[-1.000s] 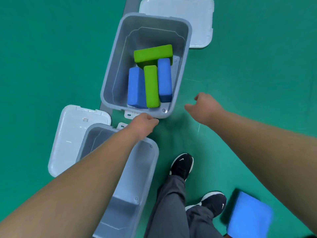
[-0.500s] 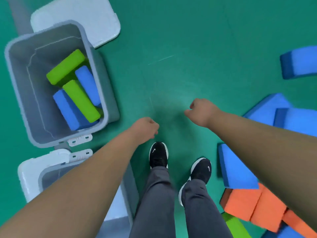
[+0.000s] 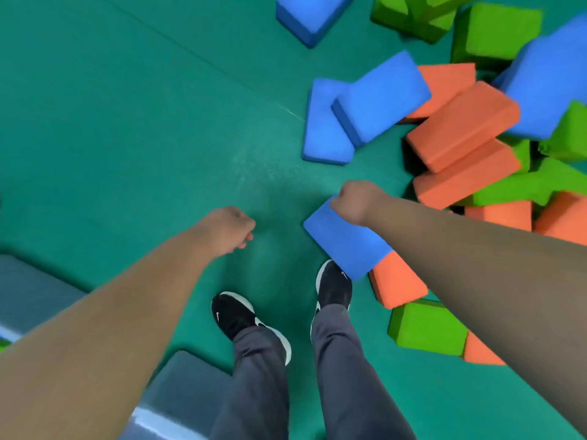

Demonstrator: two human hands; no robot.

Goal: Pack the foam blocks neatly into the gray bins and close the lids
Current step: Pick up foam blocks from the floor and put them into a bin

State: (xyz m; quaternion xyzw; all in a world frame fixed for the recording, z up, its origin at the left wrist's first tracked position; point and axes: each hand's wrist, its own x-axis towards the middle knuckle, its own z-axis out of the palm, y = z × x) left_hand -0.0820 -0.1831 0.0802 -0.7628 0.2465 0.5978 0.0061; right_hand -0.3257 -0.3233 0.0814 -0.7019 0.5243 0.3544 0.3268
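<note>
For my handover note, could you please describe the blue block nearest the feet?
Find the foam pile on the floor. At its near edge, by the right shoe, a blue block overlaps an orange block. Other blue blocks lie farther off.

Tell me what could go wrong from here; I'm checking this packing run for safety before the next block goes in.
The blue block below the right hand lies close by the right shoe, so a step could catch it. The gray bin stands beside the left shoe, at the frame's edge; turning back with a block might mean a stumble.
</note>
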